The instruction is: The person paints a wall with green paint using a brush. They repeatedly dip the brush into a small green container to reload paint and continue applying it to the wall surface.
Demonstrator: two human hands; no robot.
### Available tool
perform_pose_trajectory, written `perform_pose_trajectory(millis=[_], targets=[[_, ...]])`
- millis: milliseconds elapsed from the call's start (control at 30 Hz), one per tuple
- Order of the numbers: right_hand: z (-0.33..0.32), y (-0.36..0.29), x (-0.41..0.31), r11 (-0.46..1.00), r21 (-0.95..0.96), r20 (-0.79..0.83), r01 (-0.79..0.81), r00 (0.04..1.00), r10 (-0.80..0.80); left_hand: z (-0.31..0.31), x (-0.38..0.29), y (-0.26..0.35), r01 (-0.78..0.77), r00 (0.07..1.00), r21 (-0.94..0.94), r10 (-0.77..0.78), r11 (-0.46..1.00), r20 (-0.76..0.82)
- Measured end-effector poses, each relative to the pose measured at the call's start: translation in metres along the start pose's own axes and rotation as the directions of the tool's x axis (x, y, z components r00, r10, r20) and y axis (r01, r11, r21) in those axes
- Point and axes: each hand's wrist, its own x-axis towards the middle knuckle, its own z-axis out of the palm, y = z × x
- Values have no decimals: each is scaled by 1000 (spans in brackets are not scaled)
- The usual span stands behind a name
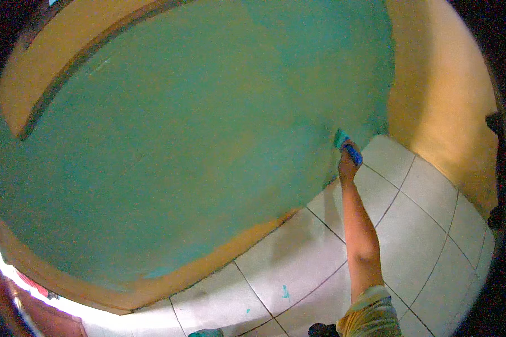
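My right hand (348, 163) grips a paintbrush with a blue handle (354, 154). Its bristles (340, 138) are coated in green paint and appear to be at the wall surface. The wall (185, 135) is mostly covered in green paint, somewhat uneven in tone. Along its foot, an unpainted tan strip (253, 234) shows between the green and the floor. My right arm reaches up from the lower right, in a yellowish short sleeve (371, 314). My left hand is out of view.
White floor tiles (312, 248) meet the wall's foot and bear small green paint spots (285, 291). To the right, a tan wall (442, 109) adjoins the green one. A green-coloured object (206, 332) and a dark object (322, 330) are cut off at the bottom edge.
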Motion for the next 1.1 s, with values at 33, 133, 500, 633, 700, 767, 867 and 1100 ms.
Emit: perform_pose_trajectory(millis=[33,133,500,633,700,767,867,1100], targets=[[7,-4,-19,1000,-14,39,12,999,-11,-4,2,-1,6,1000,-1,-6,1000,3],[45,-50,-102,978,-202,245,-47,965,97,-5,12,6,-38,999,147,33,988,34],[55,-143,-219,808,106,926,579,239,-292,-3,-7,6,77,991,-142,-60,987,119],[53,-118,-112,962,-20,401,272,884,-242,-26,-27,-18,125,991,-68,-121,990,66],[69,-127,-69,965,-54,131,256,960,-247,-37,-33,-24,137,989,-92,-132,986,64],[91,-148,-70,951,-109,158,288,950,-270,-50,-34,-28,179,981,-136,-166,975,96],[127,-185,-142,904,270,381,-333,899,217,-58,-35,-28,241,968,-271,-208,932,143],[140,-294,-347,872,338,838,355,308,-450,-56,-35,-36,112,989,-435,-59,894,133]])
